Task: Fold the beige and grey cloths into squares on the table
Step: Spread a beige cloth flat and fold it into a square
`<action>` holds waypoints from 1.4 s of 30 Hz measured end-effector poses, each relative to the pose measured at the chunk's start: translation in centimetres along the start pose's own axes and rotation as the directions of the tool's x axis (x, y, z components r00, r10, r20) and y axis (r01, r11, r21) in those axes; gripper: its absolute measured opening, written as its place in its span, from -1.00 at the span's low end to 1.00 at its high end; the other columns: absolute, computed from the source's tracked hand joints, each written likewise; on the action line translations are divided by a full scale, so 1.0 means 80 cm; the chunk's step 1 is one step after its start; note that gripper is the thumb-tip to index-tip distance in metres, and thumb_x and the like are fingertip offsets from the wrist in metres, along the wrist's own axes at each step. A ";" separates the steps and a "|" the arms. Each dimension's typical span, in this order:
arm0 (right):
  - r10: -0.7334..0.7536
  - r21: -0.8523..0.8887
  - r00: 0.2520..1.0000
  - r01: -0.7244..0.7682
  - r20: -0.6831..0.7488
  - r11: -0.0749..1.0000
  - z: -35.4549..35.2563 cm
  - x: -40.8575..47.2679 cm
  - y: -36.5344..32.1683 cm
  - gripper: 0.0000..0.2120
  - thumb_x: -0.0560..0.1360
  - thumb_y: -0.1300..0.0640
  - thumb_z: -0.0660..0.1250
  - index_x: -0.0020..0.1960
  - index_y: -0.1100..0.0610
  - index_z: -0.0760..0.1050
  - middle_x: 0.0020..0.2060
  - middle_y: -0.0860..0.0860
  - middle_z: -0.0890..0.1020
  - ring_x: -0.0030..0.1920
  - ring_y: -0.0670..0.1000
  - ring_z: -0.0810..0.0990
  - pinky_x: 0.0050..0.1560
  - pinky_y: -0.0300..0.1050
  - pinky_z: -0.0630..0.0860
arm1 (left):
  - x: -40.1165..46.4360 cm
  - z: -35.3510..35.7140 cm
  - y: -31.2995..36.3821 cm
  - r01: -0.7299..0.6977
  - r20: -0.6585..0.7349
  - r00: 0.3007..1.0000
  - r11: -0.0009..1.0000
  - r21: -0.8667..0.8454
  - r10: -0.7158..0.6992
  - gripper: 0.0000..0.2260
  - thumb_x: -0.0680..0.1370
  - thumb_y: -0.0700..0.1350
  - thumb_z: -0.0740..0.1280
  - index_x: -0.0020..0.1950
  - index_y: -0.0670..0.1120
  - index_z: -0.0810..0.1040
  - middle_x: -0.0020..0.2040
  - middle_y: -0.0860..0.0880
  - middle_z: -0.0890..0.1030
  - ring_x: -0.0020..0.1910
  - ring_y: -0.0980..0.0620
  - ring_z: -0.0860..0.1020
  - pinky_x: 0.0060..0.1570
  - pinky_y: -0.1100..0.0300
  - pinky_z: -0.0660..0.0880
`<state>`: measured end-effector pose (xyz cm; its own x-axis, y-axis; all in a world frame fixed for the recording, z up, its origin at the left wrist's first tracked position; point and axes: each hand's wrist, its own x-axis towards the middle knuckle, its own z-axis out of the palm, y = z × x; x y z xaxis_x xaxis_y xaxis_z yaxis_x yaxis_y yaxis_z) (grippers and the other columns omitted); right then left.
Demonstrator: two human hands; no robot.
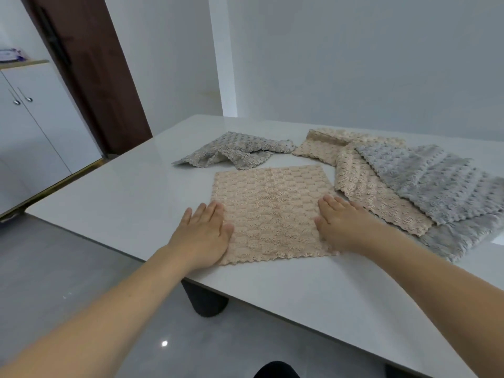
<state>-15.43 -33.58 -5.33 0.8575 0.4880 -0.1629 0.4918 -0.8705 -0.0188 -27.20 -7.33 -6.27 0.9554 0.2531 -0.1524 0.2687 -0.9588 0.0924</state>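
Fingers (208, 211) flat on near-square beige cloth (272, 211)

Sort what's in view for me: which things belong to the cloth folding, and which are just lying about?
Part of the job:
- beige cloth spread flat, left hand and right hand pressing on it
- crumpled grey cloth
- overlapping pile of beige and grey cloths on the right
- table

Lying about:
- white cabinet
- brown door
- purple-and-white pack on top of the cabinet
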 end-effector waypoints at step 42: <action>0.052 0.106 0.997 -0.046 -0.056 0.993 -0.006 0.170 0.020 -0.46 0.65 -0.09 -0.22 0.59 0.04 -0.18 0.57 -0.01 -0.17 0.56 0.01 -0.18 0.53 0.03 -0.21 | 0.169 -0.007 -0.015 -0.039 -0.111 0.993 0.995 -0.088 0.029 -0.47 0.68 0.12 -0.13 0.62 -0.03 -0.10 0.62 0.04 -0.13 0.58 0.07 -0.17 0.53 0.12 -0.20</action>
<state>-2.88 -28.29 -7.08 0.8889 0.4451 -0.1084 0.4334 -0.8937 -0.1160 -14.51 -2.67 -7.85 0.9705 0.2377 -0.0394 0.2409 -0.9529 0.1844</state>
